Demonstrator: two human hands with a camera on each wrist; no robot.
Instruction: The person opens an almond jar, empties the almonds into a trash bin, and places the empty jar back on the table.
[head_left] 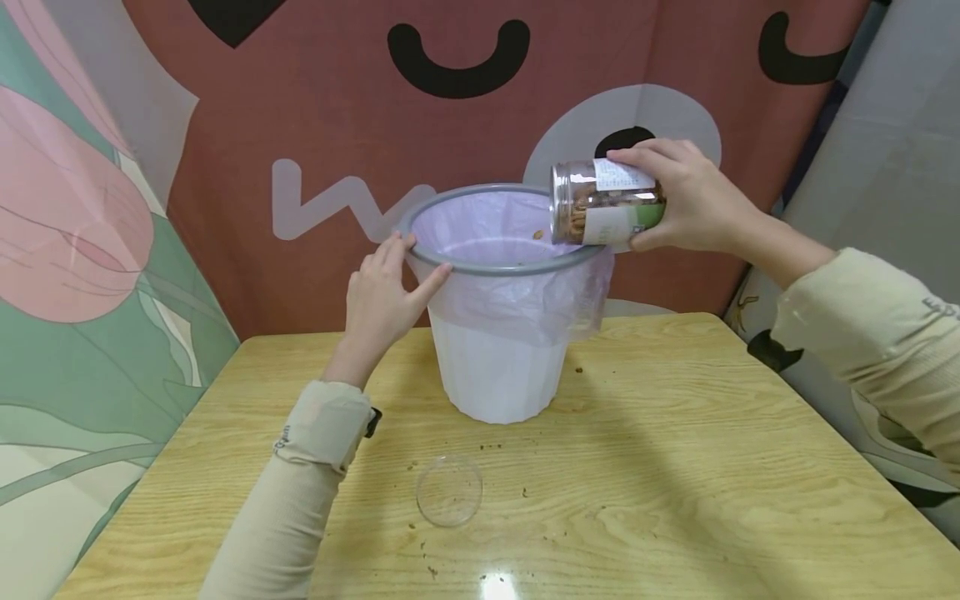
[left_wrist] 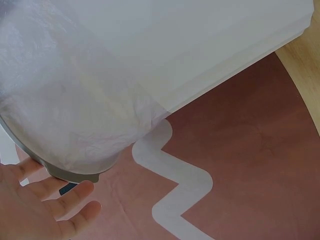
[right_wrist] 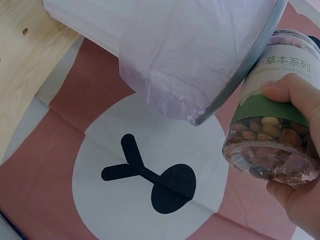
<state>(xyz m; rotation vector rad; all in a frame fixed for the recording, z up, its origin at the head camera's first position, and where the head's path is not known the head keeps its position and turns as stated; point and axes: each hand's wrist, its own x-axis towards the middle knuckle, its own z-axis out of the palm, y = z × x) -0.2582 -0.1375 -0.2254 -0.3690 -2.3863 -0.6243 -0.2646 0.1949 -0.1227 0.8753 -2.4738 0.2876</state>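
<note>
In the head view, my right hand grips a clear jar of nuts tilted on its side, mouth to the left, over the bin's right rim. The right wrist view shows nuts inside near its base and a green-and-white label. One small brown nut appears just left of the jar's mouth, above the liner. My left hand touches the grey rim at the left with spread fingers; the fingers look loosely extended in the left wrist view. The white waste bin stands upright.
A lilac plastic bag lines the bin and hangs over its outside. A clear round lid lies on the wooden table, with small brown crumbs scattered around. Behind the table hangs a red-brown printed cloth.
</note>
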